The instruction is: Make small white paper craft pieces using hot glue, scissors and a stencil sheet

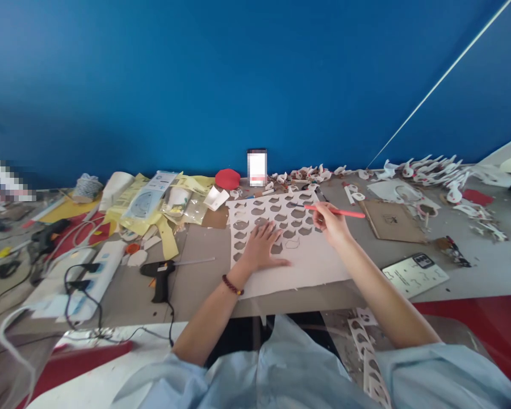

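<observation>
A white sheet (306,272) lies on the table, with rows of leaf- or bird-like shapes cut out of its upper and left part. One outlined shape (293,244) shows near my left thumb. My left hand (262,247) rests flat on the sheet, fingers spread, with a beaded bracelet at the wrist. In my right hand (330,222), closed over the sheet's upper right, is a slim red pen-like tool (344,213). Its thin darker tip points left above the cut-outs; I cannot tell whether it touches the sheet.
Left of the sheet lie a black glue gun (162,278), a power strip (97,278) with cables, and yellow packets (166,238). A phone (256,167) stands against the blue wall. To the right are cardboard (392,221), another phone (415,275) and several white cut pieces (430,170).
</observation>
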`<state>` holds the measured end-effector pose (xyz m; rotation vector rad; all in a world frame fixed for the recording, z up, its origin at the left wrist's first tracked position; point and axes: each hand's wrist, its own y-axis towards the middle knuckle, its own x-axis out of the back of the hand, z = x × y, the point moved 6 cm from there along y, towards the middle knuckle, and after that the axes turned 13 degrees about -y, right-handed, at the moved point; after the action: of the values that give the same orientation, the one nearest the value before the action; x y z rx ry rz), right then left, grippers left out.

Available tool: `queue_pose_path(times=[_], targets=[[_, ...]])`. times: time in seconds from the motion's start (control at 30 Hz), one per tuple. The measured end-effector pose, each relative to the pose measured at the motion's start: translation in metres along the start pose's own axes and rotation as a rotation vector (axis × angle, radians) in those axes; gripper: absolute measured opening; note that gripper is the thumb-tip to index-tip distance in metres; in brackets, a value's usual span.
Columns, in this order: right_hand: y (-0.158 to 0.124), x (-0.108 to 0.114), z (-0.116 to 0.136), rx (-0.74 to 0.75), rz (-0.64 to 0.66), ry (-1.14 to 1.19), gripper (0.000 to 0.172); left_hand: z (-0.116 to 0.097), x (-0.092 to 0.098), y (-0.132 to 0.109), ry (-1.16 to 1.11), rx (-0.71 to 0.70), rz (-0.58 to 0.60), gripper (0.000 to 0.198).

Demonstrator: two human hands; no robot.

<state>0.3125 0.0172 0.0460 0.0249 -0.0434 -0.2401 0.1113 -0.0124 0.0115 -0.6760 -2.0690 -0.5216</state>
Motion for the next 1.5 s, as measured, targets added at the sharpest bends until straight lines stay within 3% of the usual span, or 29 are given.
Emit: queue_pose_path(times=[0.17,0.3,0.4,0.5,0.67,0.9,1.3,1.5], targets=[[-0.015,-0.022,0.012,0.1,0.088,0.001,0.04,-0.001,0.008,0.003,-0.021,0.029,-0.093,0.071],[-0.023,-0.038,-0.003,0.009,0.177,0.147,0.043,-0.002,0.02,0.004,-0.039,0.045,-0.267,0.038],[-0.025,-0.037,-0.01,-0.019,0.144,0.201,0.049,-0.001,0.026,0.005,-0.096,0.069,-0.338,0.028],[-0.027,-0.033,-0.01,-0.009,0.12,0.2,0.06,-0.001,0.028,0.006,-0.157,0.065,-0.356,0.026],[-0.029,-0.038,-0.018,-0.106,0.201,0.144,0.033,0.0,0.029,0.005,-0.2,0.084,-0.39,0.024],[-0.035,-0.042,-0.022,-0.145,0.183,0.062,0.049,0.0,0.029,0.004,-0.148,0.087,-0.392,0.022],[-0.035,-0.041,-0.022,-0.102,0.17,-0.08,0.044,0.002,0.027,0.005,-0.088,0.121,-0.349,0.022],[-0.037,-0.044,-0.024,-0.187,0.241,0.041,0.029,0.001,0.027,0.004,-0.079,0.121,-0.351,0.023]])
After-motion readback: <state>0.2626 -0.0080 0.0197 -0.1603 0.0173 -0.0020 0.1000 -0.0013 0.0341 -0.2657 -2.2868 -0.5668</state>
